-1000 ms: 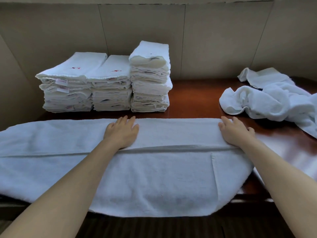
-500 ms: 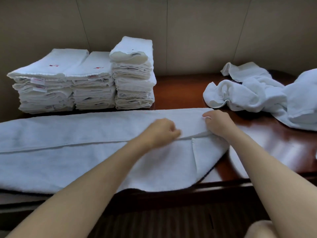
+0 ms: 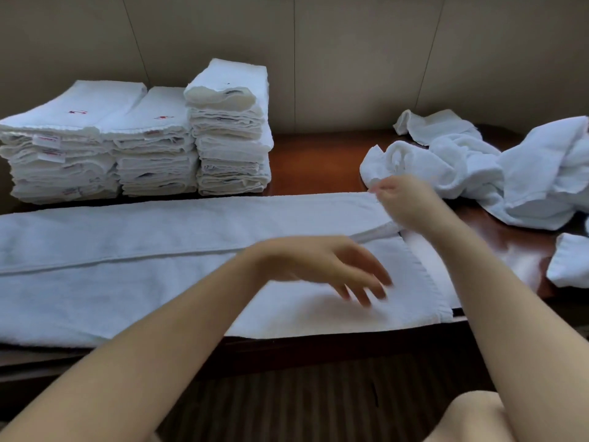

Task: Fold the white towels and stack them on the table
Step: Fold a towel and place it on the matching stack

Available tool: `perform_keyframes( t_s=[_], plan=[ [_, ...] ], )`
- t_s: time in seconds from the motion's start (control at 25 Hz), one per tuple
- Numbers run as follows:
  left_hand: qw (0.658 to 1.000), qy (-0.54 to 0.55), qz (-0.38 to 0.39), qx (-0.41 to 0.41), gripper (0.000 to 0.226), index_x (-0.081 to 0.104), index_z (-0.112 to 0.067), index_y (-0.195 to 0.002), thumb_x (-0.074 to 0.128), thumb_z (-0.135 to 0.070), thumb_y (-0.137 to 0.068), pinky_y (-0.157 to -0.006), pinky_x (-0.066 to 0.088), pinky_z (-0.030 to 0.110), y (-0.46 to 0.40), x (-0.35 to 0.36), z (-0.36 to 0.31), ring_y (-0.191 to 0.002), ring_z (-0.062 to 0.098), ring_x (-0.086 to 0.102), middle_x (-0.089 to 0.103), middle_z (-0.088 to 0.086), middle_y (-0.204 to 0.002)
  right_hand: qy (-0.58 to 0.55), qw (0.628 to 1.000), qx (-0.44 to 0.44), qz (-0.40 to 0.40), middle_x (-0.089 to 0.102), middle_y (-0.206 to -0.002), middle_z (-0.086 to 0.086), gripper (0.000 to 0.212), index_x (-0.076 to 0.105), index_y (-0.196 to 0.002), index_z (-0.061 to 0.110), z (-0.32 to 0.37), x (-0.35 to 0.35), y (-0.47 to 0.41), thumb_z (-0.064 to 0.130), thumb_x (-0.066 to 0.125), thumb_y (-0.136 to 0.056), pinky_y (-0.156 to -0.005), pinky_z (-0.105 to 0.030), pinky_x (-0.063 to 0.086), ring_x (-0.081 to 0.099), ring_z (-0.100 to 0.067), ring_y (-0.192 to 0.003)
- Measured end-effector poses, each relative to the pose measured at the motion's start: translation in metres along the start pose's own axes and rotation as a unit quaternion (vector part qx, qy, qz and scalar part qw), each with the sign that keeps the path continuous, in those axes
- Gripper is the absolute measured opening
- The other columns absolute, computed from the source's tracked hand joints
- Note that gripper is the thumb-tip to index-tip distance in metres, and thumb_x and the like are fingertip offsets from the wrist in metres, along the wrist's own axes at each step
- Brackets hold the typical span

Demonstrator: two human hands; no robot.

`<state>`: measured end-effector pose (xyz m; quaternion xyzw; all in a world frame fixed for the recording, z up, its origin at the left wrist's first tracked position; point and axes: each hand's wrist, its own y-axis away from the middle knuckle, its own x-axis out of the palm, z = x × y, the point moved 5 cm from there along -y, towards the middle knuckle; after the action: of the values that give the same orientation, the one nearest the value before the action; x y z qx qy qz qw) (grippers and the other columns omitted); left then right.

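At towel's right end: right hand [image 3: 404, 202] at far corner, blurred, grip unclear. Left hand [image 3: 331, 269] spread, hovering over near half. Towel [image 3: 127, 250] lies long axis left-right across table [image 3: 318, 161]; stacks [image 3: 137, 141] behind, far left.

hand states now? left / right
Left hand: open, fingers spread above the long half-folded white towel, holding nothing.
Right hand: at that towel's far right corner; blurred, grip cannot be told.

2 bare forearms [image 3: 153, 355], no sleeves; hands [image 3: 322, 266] without rings.
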<state>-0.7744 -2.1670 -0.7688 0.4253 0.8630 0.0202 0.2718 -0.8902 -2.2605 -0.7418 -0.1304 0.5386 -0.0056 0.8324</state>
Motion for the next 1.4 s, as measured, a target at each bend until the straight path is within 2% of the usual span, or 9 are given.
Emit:
perform_keyframes(
  t_s=[0.12,0.2,0.28,0.4,0.52,0.64,0.88,1.2,1.4],
  plan=[
    [0.939,-0.142,-0.305,-0.071,0.028,0.058,-0.016,-0.123,0.050,-0.017,-0.096,-0.085,0.047,0.023,0.022,-0.067,0.040,-0.101,0.016,0.060,0.061,0.009,-0.123,0.127,0.983,-0.053,0.119,0.060,-0.121,-0.004,0.024,0.064,-0.109,0.015,0.005,0.041,0.007,0.016,0.046,-0.094,-0.086,-0.030,0.041,0.053,-0.025,-0.111],
    [0.867,-0.330,-0.311,-0.207,0.045,0.040,-0.025,-0.140,0.043,-0.039,-0.098,-0.102,0.036,0.034,0.042,-0.083,0.075,-0.124,0.022,0.046,0.045,0.008,-0.141,0.181,0.971,-0.031,0.153,0.057,-0.116,-0.001,0.017,0.059,-0.102,0.019,0.006,0.046,0.010,0.031,0.050,-0.095,-0.088,-0.035,0.039,0.051,-0.025,-0.109],
    [0.832,-0.399,-0.259,-0.286,0.057,0.024,-0.030,-0.147,0.031,-0.054,-0.097,-0.110,0.024,0.039,0.058,-0.083,0.102,-0.139,0.025,0.027,0.028,0.008,-0.152,0.229,0.958,-0.016,0.171,0.056,-0.109,-0.002,0.025,0.052,-0.093,0.019,0.017,0.046,0.011,0.043,0.048,-0.095,-0.087,-0.037,0.033,0.050,-0.024,-0.103],
    [0.840,-0.378,-0.266,-0.283,0.055,0.021,-0.029,-0.149,0.028,-0.051,-0.099,-0.114,0.019,0.039,0.081,-0.084,0.114,-0.143,0.021,0.018,0.020,0.005,-0.156,0.219,0.959,-0.080,0.161,0.055,-0.109,-0.005,0.027,0.050,-0.089,0.018,0.062,0.057,0.020,0.044,0.044,-0.097,-0.090,-0.039,0.035,0.052,-0.027,-0.107],
    [0.798,-0.383,-0.308,-0.349,0.046,0.033,-0.023,-0.142,0.031,-0.043,-0.100,-0.108,0.028,0.040,0.131,-0.105,0.130,-0.135,0.026,0.032,0.036,0.008,-0.145,0.144,0.960,-0.185,0.150,0.055,-0.114,-0.009,0.027,0.058,-0.102,0.013,0.128,0.084,0.030,0.036,0.044,-0.098,-0.085,-0.037,0.038,0.052,-0.030,-0.108],
    [0.730,-0.340,-0.398,-0.438,0.045,0.034,-0.018,-0.142,0.036,-0.032,-0.099,-0.102,0.032,0.040,0.210,-0.126,0.152,-0.129,0.032,0.036,0.037,0.014,-0.142,0.084,0.947,-0.279,0.133,0.054,-0.111,-0.009,0.025,0.059,-0.105,0.012,0.195,0.111,0.047,0.029,0.041,-0.099,-0.077,-0.034,0.036,0.053,-0.031,-0.103],
    [0.531,-0.085,-0.661,-0.523,0.054,0.039,0.002,-0.133,0.052,-0.029,-0.090,-0.101,0.034,0.044,0.397,-0.106,0.202,-0.127,0.043,0.037,0.039,0.029,-0.136,-0.016,0.898,-0.422,0.124,0.057,-0.107,-0.005,0.025,0.060,-0.105,0.012,0.309,0.163,0.087,0.020,0.037,-0.099,-0.070,-0.031,0.033,0.054,-0.027,-0.094],
    [0.507,0.011,-0.728,-0.461,0.061,0.055,0.006,-0.115,0.060,-0.044,-0.081,-0.079,0.045,0.037,0.455,-0.093,0.238,-0.108,0.039,0.055,0.058,0.024,-0.118,-0.004,0.910,-0.402,0.099,0.050,-0.113,-0.001,0.024,0.055,-0.112,0.019,0.357,0.203,0.093,0.031,0.039,-0.098,-0.077,-0.033,0.033,0.046,-0.024,-0.103],
    [0.589,-0.090,-0.641,-0.484,0.064,0.047,-0.025,-0.131,0.058,-0.061,-0.080,-0.102,0.036,0.040,0.409,-0.107,0.220,-0.127,0.033,0.035,0.031,0.012,-0.137,0.015,0.918,-0.384,0.094,0.050,-0.110,0.000,0.024,0.054,-0.109,0.018,0.361,0.208,0.090,0.032,0.038,-0.098,-0.081,-0.033,0.034,0.045,-0.023,-0.101]
  ],
)
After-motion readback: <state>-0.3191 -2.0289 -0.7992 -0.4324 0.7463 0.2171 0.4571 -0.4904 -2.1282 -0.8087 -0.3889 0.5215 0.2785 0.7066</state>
